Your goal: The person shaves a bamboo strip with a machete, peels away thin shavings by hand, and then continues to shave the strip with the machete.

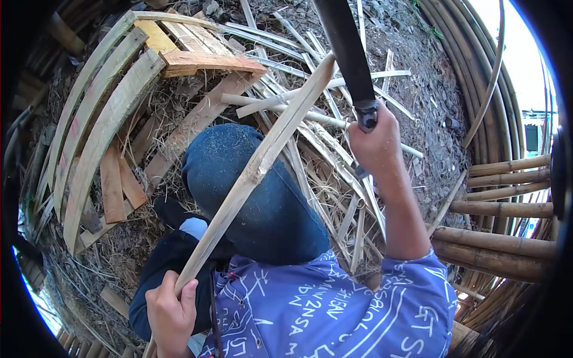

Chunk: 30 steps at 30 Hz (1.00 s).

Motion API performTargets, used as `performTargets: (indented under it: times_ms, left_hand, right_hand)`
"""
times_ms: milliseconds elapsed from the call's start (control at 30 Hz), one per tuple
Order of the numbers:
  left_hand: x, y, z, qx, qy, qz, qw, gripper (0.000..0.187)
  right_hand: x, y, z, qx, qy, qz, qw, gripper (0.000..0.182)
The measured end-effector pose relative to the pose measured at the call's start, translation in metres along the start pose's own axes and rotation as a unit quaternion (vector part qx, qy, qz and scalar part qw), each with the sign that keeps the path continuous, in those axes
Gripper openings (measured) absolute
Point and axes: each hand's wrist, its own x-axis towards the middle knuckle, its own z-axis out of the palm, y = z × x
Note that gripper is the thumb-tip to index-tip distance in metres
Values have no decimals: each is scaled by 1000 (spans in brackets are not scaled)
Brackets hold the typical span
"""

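My left hand [171,309] is closed around the lower part of a long split bamboo strip [242,186]. The strip slants up to the right, passing over my raised knee [230,161], and its tip is beside the blade. In my right hand [377,140] is the handle of a large knife [348,53], its broad dark blade pointing up and a little left. The blade's upper end runs out of view at the top. Loose bamboo slats [325,146] lie on the ground beyond my knee.
A wooden frame of planks [113,107] stands at the left, with short boards [111,185] beside it. Stacked bamboo poles [507,209] jut in at the right, and long poles [486,77] curve along the upper right. Shavings cover the stony ground.
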Motion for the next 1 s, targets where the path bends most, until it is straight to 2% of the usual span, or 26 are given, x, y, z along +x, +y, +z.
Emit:
performTargets:
  times_ms: [67, 100, 233, 267, 300, 367, 400, 467, 533, 600, 633, 700, 733, 833, 900, 933, 1000]
  left_hand:
    - [3, -2, 5, -26, -6, -5, 1000, 31]
    - [3, -4, 8, -24, -9, -2, 1000, 31]
    - [2, -7, 9, -30, -5, -4, 1000, 34]
    - [1, -8, 6, -14, -4, -5, 1000, 34]
    - [0, -8, 3, -12, -3, -7, 1000, 34]
    - [1, -6, 0, -22, -31, -25, 999, 35]
    - [1, -6, 1, -24, -32, -26, 999, 35]
    - [1, -5, 2, -15, -18, 4, 1000, 35]
    - [4, -2, 3, -23, -18, -7, 1000, 36]
    - [5, -2, 8, -33, -17, -20, 999, 36]
    - [6, -5, 12, -42, -9, -8, 999, 35]
    - [4, -7, 12, -52, -8, 7, 999, 35]
    - [4, -9, 8, -39, -21, -3, 999, 34]
    - [2, -12, 4, -19, -27, -2, 999, 34]
    - [0, -11, 7, -13, -14, 10, 1000, 34]
    - [-2, -9, 7, -2, -3, 7, 1000, 34]
    - [0, -6, 10, 6, 16, 2, 1000, 34]
  right_hand:
    - [-5, -1, -1, 31, -80, 35, 996, 31]
    - [-13, -1, 9, 41, -37, -18, 998, 31]
    - [-8, 5, -9, 47, -90, 14, 995, 31]
    - [2, 16, -12, 25, -64, -44, 997, 29]
    - [10, 20, -15, -4, -28, -52, 998, 24]
    - [27, 22, -17, -39, -28, 26, 998, 19]
    - [26, 19, -12, 2, -31, 67, 997, 17]
    - [16, 6, -5, 5, -26, 59, 998, 22]
    - [-5, 4, -1, 11, -24, 58, 998, 27]
    - [-21, 10, 5, 46, -59, -25, 997, 31]
    - [-19, 12, 0, 31, -90, -21, 995, 30]
    - [-8, 11, -8, 22, -91, 15, 996, 29]
    - [1, 18, -7, 22, -36, -57, 997, 26]
    - [10, 11, -10, -15, -44, 31, 998, 22]
    - [-5, -4, -2, 16, -55, 19, 998, 23]
    - [-9, 2, 1, 35, -41, 26, 998, 12]
    - [-18, 5, -6, 64, -88, -30, 994, 22]
